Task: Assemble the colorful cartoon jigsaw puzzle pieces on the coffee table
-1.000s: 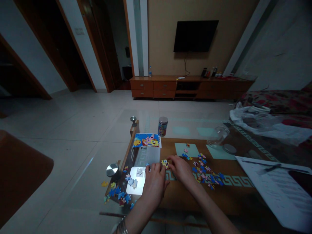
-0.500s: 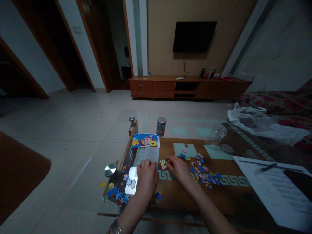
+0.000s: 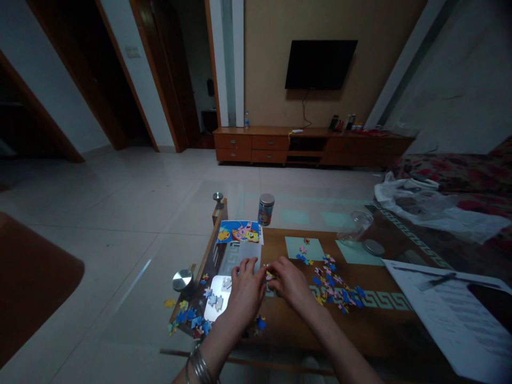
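Small joined jigsaw puzzle pieces (image 3: 269,276), yellow and pink, lie between my two hands above the table. My right hand (image 3: 291,281) pinches them from the right with bent fingers. My left hand (image 3: 247,288) is beside them, its fingers spread and curved, the nearest one reaching the pieces' left edge; whether it touches them is hard to see. Left of that hand a white card (image 3: 212,312) bears a few pale puzzle pieces (image 3: 216,302). Blue and yellow loose pieces (image 3: 192,317) lie at the near left corner, and a larger heap of pieces (image 3: 336,285) spreads out on the right.
A cartoon picture sheet (image 3: 240,232) lies beyond my hands, near a lidded tin (image 3: 265,209). On the right are a clear jar (image 3: 354,226), a round lid (image 3: 373,247), papers (image 3: 436,314) with a pen (image 3: 440,279), and a plastic bag (image 3: 432,205). A metal knob (image 3: 183,280) stands at left.
My left hand has moved right, up to the joined pieces, and its fingers have spread. More of the white card shows. My right hand stays at the pieces, its fingers now covering more of them.
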A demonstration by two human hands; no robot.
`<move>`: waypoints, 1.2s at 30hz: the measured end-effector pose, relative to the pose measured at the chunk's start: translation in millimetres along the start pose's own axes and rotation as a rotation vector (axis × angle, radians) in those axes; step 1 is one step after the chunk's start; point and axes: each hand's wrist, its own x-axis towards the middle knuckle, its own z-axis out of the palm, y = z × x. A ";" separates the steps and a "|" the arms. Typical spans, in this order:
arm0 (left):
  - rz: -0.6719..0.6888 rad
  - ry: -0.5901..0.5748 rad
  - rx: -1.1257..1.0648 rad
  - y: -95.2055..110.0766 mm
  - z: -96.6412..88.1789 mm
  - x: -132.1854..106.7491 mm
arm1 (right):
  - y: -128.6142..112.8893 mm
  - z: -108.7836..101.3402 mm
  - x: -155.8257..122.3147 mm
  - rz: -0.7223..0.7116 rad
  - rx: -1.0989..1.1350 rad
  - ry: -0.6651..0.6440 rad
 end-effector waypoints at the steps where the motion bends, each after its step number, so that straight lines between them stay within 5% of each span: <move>1: -0.001 -0.002 0.001 0.0 -0.3 0.0 | -0.5 -0.2 -0.1 -0.008 -0.017 0.002; 22: -0.020 -0.027 0.018 1.1 -2.6 -0.1 | -3.7 1.4 1.6 -0.065 -0.191 0.031; 36: -0.017 0.008 -0.030 1.0 0.6 -2.1 | 18.0 -6.9 3.9 0.079 0.074 0.204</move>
